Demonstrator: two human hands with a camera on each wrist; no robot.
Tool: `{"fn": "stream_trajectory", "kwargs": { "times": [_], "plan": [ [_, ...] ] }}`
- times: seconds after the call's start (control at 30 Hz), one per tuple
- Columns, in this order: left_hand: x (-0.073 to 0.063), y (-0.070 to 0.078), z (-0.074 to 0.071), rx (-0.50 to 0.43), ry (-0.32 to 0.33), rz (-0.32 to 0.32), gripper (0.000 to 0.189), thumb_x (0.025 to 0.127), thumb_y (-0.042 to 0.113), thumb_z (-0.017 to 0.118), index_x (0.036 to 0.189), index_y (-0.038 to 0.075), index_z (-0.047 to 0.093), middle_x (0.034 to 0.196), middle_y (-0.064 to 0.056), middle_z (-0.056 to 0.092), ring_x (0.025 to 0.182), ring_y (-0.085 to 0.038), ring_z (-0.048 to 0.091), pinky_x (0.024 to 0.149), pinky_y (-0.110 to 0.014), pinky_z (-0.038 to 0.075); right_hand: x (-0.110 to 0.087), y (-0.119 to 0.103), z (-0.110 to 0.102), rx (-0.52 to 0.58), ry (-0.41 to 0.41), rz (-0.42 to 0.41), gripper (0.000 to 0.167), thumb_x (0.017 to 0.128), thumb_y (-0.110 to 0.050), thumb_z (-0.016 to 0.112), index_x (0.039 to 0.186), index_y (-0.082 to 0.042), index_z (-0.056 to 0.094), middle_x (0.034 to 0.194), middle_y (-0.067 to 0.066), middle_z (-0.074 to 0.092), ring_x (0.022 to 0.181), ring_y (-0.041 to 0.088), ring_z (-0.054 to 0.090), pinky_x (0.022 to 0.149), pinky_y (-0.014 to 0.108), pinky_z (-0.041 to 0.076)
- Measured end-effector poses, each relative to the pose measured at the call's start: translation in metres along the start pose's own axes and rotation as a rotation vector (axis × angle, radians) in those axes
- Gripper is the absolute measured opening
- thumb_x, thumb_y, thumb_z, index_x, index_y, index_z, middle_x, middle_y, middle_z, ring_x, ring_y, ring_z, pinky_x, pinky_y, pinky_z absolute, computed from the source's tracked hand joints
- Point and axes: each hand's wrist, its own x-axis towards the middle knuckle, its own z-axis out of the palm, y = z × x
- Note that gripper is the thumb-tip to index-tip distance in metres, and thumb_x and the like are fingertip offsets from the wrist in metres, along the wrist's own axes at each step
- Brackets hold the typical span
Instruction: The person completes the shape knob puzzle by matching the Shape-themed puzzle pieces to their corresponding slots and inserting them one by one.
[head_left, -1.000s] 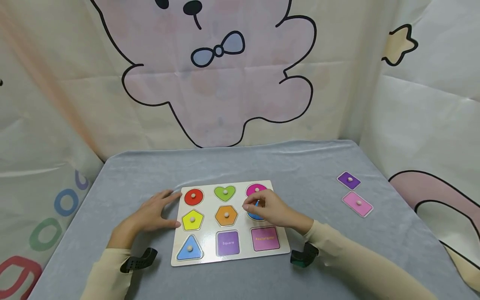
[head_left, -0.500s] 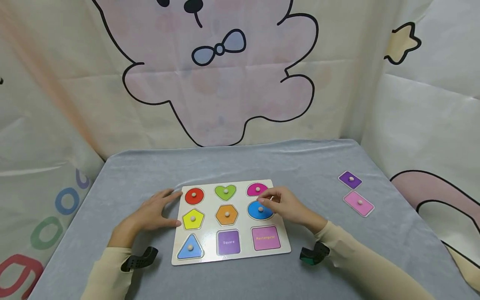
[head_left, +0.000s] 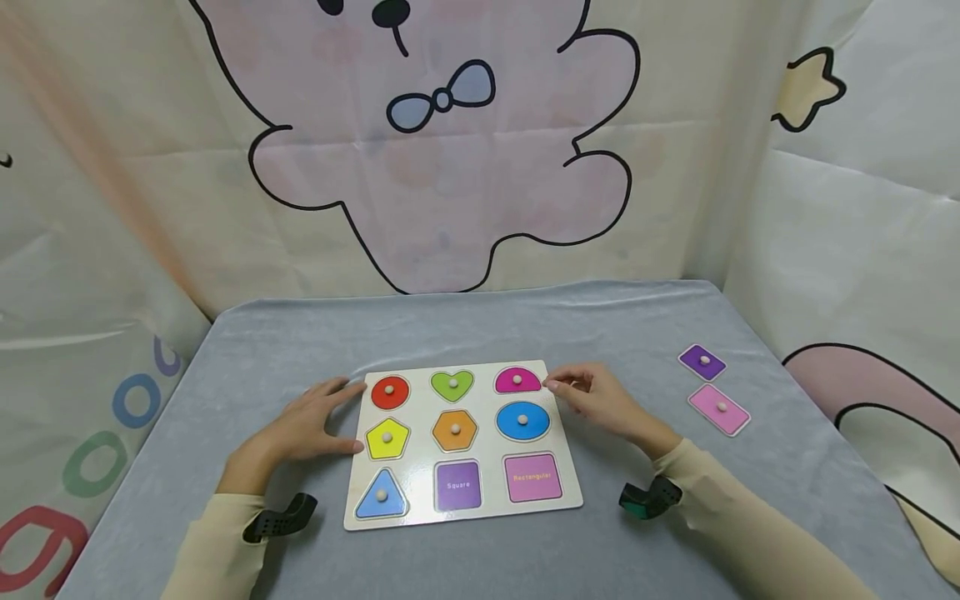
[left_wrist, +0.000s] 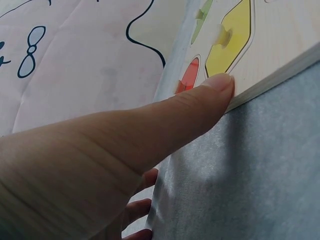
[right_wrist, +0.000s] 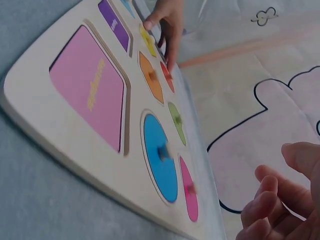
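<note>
A white shape puzzle board (head_left: 492, 479) lies on the table, and my left hand (head_left: 296, 429) rests at its left edge with fingers spread. In the left wrist view the thumb (left_wrist: 200, 100) touches the board beside the yellow pentagon (left_wrist: 230, 40). Just off the upper right corner hovers my right hand (head_left: 603, 404), fingers loosely bent, nothing between them. Knobbed pieces fill several slots, among them the blue oval (head_left: 522, 433), magenta half circle (head_left: 517, 380) and blue triangle (head_left: 382, 503). The "Square" slot (head_left: 458, 485) and "Rectangular" slot (head_left: 532, 477) show their printed bottoms.
Toward the table's right edge lie a purple square piece (head_left: 703, 361) and, nearer, a pink rectangle piece (head_left: 719, 408), knobs up. A grey-blue cloth (head_left: 450, 567) covers the table. Printed curtains (head_left: 450, 183) hang behind and at both sides.
My right hand has drawn back to the right from over the blue oval, which now shows whole in its slot. The left hand stays at the board's edge.
</note>
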Motion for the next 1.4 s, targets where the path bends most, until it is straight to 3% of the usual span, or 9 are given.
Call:
{"fn": "stream_trajectory", "kwargs": {
  "times": [0.17, 0.5, 1.4],
  "plan": [
    [0.000, -0.001, 0.002, -0.001, 0.000, 0.001, 0.096, 0.074, 0.052, 0.084, 0.154, 0.017, 0.044, 0.159, -0.028, 0.035, 0.144, -0.053, 0.031, 0.108, -0.077, 0.031, -0.004, 0.007, -0.014, -0.023, 0.043, 0.014, 0.031, 0.102, -0.020, 0.061, 0.115, 0.006, 0.069, 0.064, -0.003, 0.049, 0.055, 0.007, 0.046, 0.049, 0.022, 0.041],
    [0.001, -0.001, 0.001, -0.003, -0.001, -0.001, 0.097, 0.074, 0.053, 0.084, 0.154, 0.018, 0.043, 0.159, -0.027, 0.034, 0.144, -0.053, 0.030, 0.109, -0.077, 0.030, -0.005, 0.022, -0.041, -0.032, 0.098, -0.009, 0.031, 0.103, -0.016, 0.058, 0.116, 0.010, 0.067, 0.066, -0.004, 0.050, 0.055, 0.005, 0.046, 0.049, 0.023, 0.042],
    [-0.001, 0.001, -0.001, 0.001, -0.002, 0.012, 0.097, 0.075, 0.052, 0.083, 0.154, 0.016, 0.043, 0.158, -0.028, 0.035, 0.144, -0.054, 0.031, 0.109, -0.077, 0.031, -0.024, 0.058, -0.103, -0.055, 0.261, 0.075, 0.041, 0.103, -0.026, 0.060, 0.119, 0.011, 0.064, 0.064, -0.009, 0.051, 0.055, 0.005, 0.047, 0.049, 0.025, 0.044]
  ]
}}
